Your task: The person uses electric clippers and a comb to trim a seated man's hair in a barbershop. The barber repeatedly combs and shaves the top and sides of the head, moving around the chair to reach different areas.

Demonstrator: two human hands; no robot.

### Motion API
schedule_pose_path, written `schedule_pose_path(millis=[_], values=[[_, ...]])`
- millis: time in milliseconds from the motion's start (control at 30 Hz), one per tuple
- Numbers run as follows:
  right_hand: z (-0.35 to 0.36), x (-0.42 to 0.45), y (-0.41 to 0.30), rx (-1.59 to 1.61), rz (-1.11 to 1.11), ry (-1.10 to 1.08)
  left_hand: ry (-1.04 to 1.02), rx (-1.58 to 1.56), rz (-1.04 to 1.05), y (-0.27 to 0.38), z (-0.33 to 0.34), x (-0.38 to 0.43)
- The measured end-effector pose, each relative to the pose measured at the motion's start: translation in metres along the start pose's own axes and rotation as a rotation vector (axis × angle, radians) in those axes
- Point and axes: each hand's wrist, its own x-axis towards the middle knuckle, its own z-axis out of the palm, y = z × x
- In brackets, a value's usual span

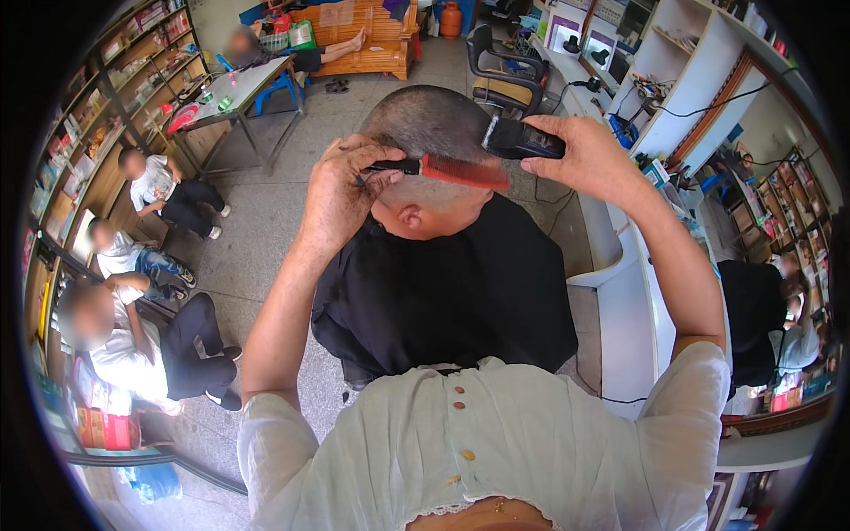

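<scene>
A seated person's closely cropped head (425, 123) is in front of me, with a black barber cape (438, 299) draped over the shoulders. My left hand (345, 186) grips the black handle of a red comb (465, 172), whose teeth lie along the side of the head above the ear. In my right hand (578, 156) is a black electric hair clipper (521, 138). Its blade end is close to the hair at the front of the head, above the comb; contact cannot be told.
To the right runs a white counter (631, 318) with a large mirror (764, 212) and loose cords. Several people sit at the left by stocked shelves (113, 99). Farther back are a table (232, 89), a wooden bench (358, 40) and a black-armed chair (505, 73).
</scene>
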Motion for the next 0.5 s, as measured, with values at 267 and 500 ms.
schedule_pose_path(millis=[267,500], values=[[0.002,-0.017,-0.014,-0.251,-0.013,0.007,0.156,0.088,0.06,-0.003,0.01,0.003],[0.004,-0.016,-0.027,-0.397,-0.032,0.002,0.173,0.063,0.065,-0.008,0.016,0.005]])
